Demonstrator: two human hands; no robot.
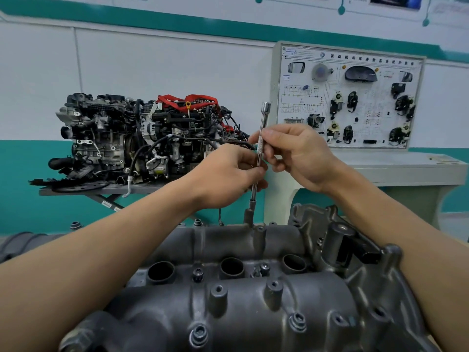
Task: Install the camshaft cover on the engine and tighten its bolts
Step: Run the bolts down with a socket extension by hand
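- Teal-and-white wall (pixel 152 72); spare engine (pixel 142 138) left of my fingers.
- Left hand (pixel 228 179) pinches the extension bar (pixel 260 143) low, right hand (pixel 302 156) pinches its knurling.
- Camshaft cover (pixel 253 313) lies below my fingers; I judge a far-edge bolt is being run down; next, keep the bar plumb.
- Training board (pixel 350 97) right of them.

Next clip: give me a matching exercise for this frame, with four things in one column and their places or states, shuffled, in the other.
Things
1. long silver knurled extension bar
2. dark grey cast-metal camshaft cover
3. red straps
4. white wiring display board

Places or states
A. against the back wall, rear right
B. upright, pinched by the left hand and the right hand
C. on top of the display engine at rear left
D. across the foreground, below both forearms

Pairs: 1-B, 2-D, 3-C, 4-A
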